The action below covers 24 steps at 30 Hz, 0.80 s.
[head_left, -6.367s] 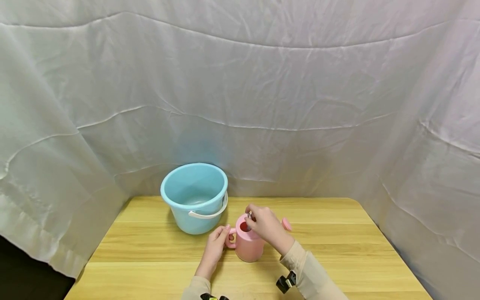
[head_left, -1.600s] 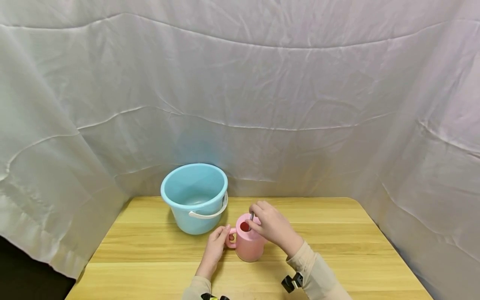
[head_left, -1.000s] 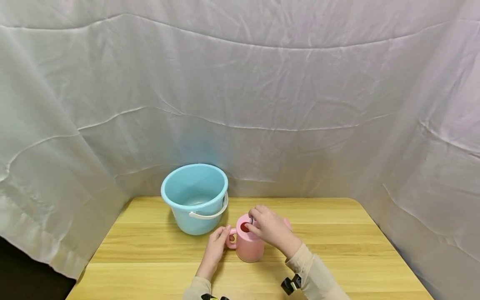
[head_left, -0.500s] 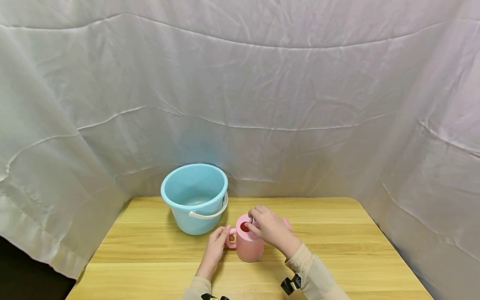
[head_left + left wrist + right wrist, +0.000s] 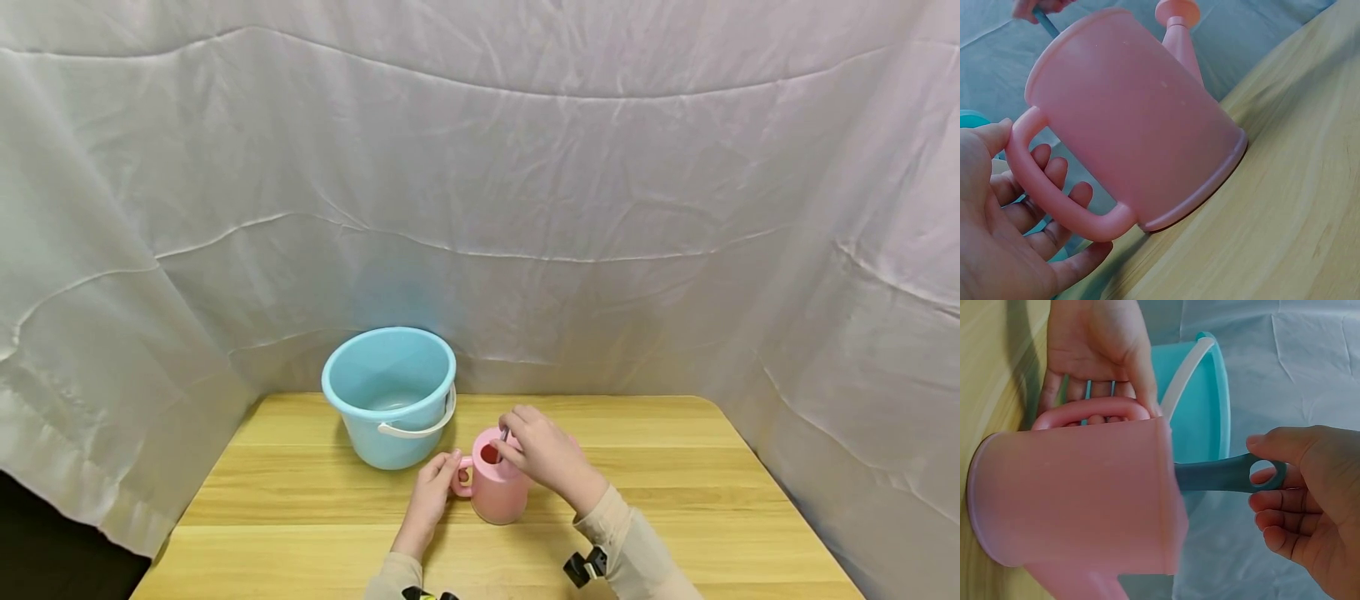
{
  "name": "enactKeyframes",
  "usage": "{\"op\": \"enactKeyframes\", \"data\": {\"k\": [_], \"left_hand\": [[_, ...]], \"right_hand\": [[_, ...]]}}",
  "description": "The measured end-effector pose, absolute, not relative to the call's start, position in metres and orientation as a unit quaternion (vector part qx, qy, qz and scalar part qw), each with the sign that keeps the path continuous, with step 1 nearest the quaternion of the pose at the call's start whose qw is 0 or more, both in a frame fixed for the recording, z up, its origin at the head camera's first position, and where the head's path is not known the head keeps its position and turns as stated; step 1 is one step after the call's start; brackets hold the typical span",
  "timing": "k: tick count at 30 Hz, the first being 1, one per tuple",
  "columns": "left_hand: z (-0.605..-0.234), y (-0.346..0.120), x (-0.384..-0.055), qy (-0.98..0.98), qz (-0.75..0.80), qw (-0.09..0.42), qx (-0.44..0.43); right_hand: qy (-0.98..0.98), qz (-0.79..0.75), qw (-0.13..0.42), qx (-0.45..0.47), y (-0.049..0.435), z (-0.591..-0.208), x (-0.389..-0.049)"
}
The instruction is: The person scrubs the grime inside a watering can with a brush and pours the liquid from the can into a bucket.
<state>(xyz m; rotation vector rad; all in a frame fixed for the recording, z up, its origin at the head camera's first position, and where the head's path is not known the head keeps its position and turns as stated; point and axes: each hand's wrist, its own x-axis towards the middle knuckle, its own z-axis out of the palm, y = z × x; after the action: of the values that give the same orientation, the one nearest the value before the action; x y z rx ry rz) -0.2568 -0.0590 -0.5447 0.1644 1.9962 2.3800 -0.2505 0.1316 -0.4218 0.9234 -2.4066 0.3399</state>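
A pink watering can (image 5: 498,493) stands upright on the wooden table, its round top opening uncovered. My left hand (image 5: 1019,219) holds its handle loosely, thumb at the handle's upper end and fingers reaching behind the loop. Above the opening, my right hand (image 5: 546,450) pinches the end of a grey-blue handle (image 5: 1216,474) with a hole in it, between thumb and fingers. That handle slants down into the can; its lower part is hidden inside, so I cannot tell what tool it is. The can's spout (image 5: 1183,53) points away from my left hand.
A light blue bucket (image 5: 388,442) stands behind and left of the can, its white carrying handle (image 5: 417,432) hanging toward the can. Pale grey cloth (image 5: 480,208) hangs round the back and sides of the table (image 5: 675,500).
My right hand shifts slightly up and down with the tool, and now sits a little higher than half a second ago. Left hand, watering can and bucket stay in place.
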Motion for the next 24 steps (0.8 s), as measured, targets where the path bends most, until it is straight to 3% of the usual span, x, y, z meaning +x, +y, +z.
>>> {"op": "enactKeyframes", "data": {"k": [7,24], "left_hand": [[-0.5448,-0.059,-0.2571,0.642,0.765,0.017,0.049],[-0.5474,-0.0586,-0.2577,0.643,0.764,0.015,0.05]], "right_hand": [[-0.877,0.133,0.293,0.357,0.1312,-0.4161,-0.25],[-0.901,0.124,0.251,0.332,0.1298,-0.4235,-0.2479]]}}
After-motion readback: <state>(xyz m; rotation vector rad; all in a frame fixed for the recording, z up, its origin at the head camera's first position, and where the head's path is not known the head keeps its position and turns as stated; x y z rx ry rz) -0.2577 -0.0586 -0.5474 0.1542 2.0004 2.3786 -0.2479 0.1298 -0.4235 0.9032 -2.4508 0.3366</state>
